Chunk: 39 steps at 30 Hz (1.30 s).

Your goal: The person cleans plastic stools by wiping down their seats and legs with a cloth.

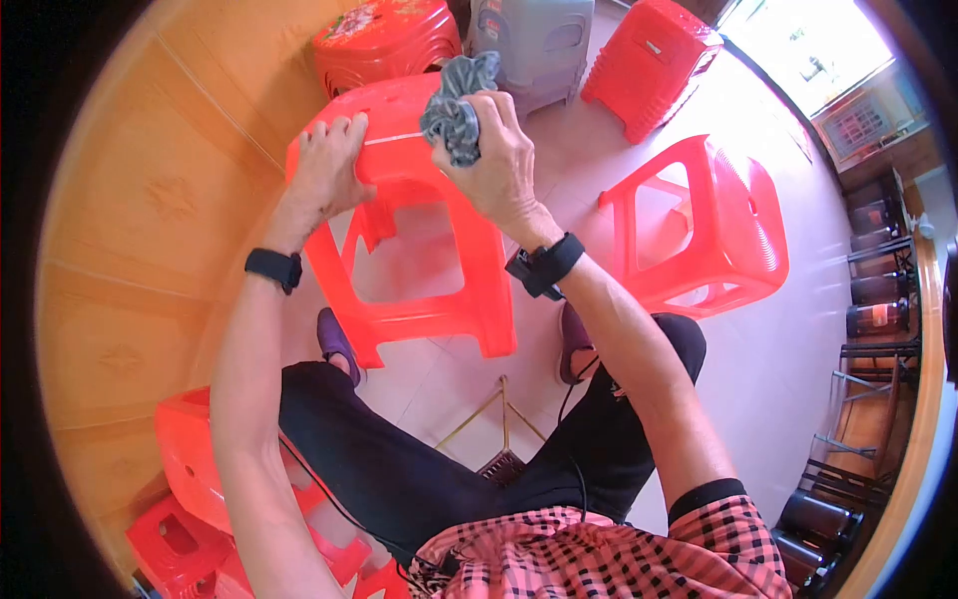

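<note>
A red plastic stool (414,317) stands upright between the person's feet, its seat away from the body. My left hand (329,170) rests on the left side of its seat, the fingers bent over the top and the thumb apart. A crumpled grey-blue cloth (454,110) is gripped in my right hand (496,160), at the right edge of the same seat. Part of the cloth hides that corner of the stool. Both wrists wear black bands.
Another red stool (738,220) lies tipped over on the right. Beyond are a patterned red stool (384,40), a grey stack (534,50) and a red stack (654,60) of stools. More red stools (190,459) sit at lower left, beside a wooden wall (150,200).
</note>
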### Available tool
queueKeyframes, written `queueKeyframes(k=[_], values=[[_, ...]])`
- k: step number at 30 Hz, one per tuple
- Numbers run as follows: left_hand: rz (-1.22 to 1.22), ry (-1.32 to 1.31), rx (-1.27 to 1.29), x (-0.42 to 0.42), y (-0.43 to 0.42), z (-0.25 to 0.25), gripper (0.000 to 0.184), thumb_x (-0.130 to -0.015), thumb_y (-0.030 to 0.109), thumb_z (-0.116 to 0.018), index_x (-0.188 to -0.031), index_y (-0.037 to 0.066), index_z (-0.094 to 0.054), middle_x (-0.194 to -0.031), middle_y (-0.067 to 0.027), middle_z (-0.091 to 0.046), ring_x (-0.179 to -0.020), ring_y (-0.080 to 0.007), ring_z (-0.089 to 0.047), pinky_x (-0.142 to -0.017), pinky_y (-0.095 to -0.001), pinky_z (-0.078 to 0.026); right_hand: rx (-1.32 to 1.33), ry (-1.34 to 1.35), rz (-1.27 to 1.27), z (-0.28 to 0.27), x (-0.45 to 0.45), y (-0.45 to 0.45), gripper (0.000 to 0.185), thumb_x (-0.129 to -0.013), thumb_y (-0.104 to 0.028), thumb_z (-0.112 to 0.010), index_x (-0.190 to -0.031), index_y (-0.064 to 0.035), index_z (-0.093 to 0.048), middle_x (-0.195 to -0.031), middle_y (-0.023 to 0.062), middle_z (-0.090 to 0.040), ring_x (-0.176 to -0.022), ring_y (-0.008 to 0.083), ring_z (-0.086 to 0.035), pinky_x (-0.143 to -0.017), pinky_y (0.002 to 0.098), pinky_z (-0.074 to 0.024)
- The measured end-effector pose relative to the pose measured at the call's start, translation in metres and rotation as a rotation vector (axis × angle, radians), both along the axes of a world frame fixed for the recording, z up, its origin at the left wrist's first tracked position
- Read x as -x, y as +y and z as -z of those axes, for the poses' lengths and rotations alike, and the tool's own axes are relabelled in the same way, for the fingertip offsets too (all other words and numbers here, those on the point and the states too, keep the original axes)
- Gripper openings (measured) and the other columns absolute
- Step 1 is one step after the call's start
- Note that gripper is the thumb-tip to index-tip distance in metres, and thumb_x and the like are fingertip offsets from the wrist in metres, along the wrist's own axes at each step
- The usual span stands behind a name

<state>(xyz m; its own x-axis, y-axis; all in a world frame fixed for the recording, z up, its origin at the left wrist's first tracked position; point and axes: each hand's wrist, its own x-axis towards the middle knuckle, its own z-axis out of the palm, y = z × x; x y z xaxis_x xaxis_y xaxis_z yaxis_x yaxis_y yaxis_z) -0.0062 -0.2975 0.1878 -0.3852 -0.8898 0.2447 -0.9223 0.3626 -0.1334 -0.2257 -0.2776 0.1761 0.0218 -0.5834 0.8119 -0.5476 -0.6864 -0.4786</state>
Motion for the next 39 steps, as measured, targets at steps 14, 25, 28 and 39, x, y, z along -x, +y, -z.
queueKeyframes(k=[14,25,28,39], values=[[-0.088,-0.06,0.028,0.01,-0.032,-0.001,0.085,-0.057,0.032,-0.077,-0.129,0.005,-0.041,-0.121,-0.0155,-0.053,-0.107,-0.0354,-0.051,-0.087,-0.0513,-0.042,-0.553,0.231,0.097,0.232,0.043,0.176,0.036,-0.071,-0.011,-0.071,-0.105,-0.0074,-0.058,-0.111,0.0194,-0.05,-0.084,0.04,-0.06,-0.072,0.0488,-0.0497],[-0.05,0.05,0.083,0.015,-0.034,0.008,0.071,-0.056,0.03,-0.076,-0.116,0.007,-0.045,-0.113,-0.0144,-0.055,-0.109,-0.0374,-0.051,-0.087,-0.0559,-0.041,-0.513,-0.097,-0.175,0.111,0.037,0.116,0.032,-0.07,-0.017,-0.071,-0.095,-0.0049,-0.054,-0.089,0.0188,-0.056,-0.077,0.0397,-0.057,-0.068,0.0463,-0.0467],[-0.045,0.068,0.118,0.01,-0.033,0.008,0.072,-0.056,0.029,-0.075,-0.118,0.007,-0.044,-0.114,-0.0147,-0.054,-0.109,-0.0378,-0.05,-0.088,-0.0567,-0.041,-0.202,0.038,-0.153,0.014,0.031,0.037,0.036,-0.069,-0.018,-0.07,-0.099,-0.0046,-0.055,-0.092,0.0187,-0.055,-0.08,0.0403,-0.057,-0.069,0.0447,-0.0474],[-0.1,-0.032,0.064,0.007,-0.036,0.006,0.086,-0.057,0.034,-0.074,-0.131,0.007,-0.04,-0.124,-0.0142,-0.051,-0.107,-0.0355,-0.05,-0.087,-0.0522,-0.042,-0.607,0.055,-0.035,0.175,0.064,0.123,0.043,-0.068,-0.015,-0.071,-0.106,-0.0023,-0.054,-0.101,0.0214,-0.054,-0.091,0.0413,-0.057,-0.076,0.0452,-0.0485]])
